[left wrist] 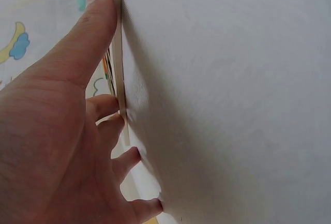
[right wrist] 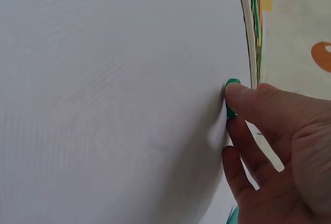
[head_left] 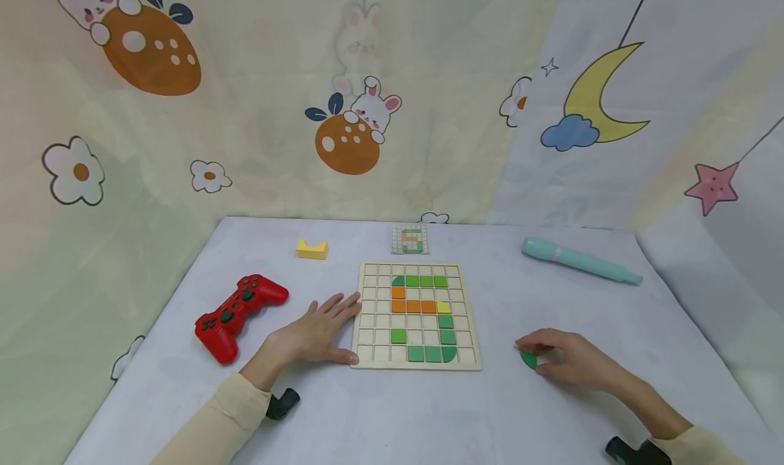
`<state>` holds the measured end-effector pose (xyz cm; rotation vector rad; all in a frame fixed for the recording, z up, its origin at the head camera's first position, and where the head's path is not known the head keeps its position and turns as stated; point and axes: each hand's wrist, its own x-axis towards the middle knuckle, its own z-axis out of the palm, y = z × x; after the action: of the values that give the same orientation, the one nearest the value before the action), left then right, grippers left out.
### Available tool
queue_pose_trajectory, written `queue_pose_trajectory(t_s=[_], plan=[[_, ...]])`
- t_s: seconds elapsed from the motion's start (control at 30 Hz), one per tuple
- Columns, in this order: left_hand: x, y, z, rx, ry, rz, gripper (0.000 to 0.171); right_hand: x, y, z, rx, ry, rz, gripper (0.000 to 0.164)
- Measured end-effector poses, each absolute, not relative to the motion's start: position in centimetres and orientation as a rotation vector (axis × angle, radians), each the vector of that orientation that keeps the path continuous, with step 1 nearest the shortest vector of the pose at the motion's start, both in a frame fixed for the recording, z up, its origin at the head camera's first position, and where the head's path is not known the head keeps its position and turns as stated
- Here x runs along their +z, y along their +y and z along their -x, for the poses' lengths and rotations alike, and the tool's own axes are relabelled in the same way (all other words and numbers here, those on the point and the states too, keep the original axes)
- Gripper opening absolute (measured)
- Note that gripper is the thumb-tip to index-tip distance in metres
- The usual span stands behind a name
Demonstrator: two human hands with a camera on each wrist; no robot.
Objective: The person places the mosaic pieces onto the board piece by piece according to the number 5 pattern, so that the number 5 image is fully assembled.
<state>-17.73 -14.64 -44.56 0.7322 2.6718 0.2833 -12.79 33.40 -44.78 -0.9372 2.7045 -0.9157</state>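
A square wooden grid board (head_left: 376, 318) lies mid-table, with green, orange and yellow tiles in some of its cells. Along the board's left edge rests my left hand (head_left: 318, 332), fingers spread and thumb at the near left corner. To the right of the board, my right hand (head_left: 576, 359) pinches a green tile (head_left: 529, 359) with a rounded side between thumb and fingers. In the right wrist view the green tile (right wrist: 231, 111) is seen edge-on at the table surface. A small pattern card (head_left: 410, 239) lies just behind the board.
A red game controller (head_left: 235, 315) lies left of my left hand. Farther back is a yellow notched block (head_left: 312, 250). A teal marker-like pen (head_left: 582, 261) lies at the back right. A patterned cloth backdrop (head_left: 429, 145) stands behind the white table.
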Motion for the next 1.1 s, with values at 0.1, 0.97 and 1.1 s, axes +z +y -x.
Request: queue_pose_trajectory(t_s=[0.1, 0.97, 1.1], plan=[[-44.6, -14.6, 17.7, 0.279, 2.672, -0.731, 0.1, -45.0, 33.2, 12.8, -0.933, 2.708, 0.972, 0.04], [-44.9, -14.7, 17.8, 0.293, 2.675, -0.739, 0.099, -42.6, 23.3, 16.6, -0.927, 2.656, 0.892, 0.043], [-44.8, -14.7, 17.8, 0.289, 2.674, -0.734, 0.098, -42.6, 20.2, 16.9, -0.95, 2.62, 0.942, 0.04]])
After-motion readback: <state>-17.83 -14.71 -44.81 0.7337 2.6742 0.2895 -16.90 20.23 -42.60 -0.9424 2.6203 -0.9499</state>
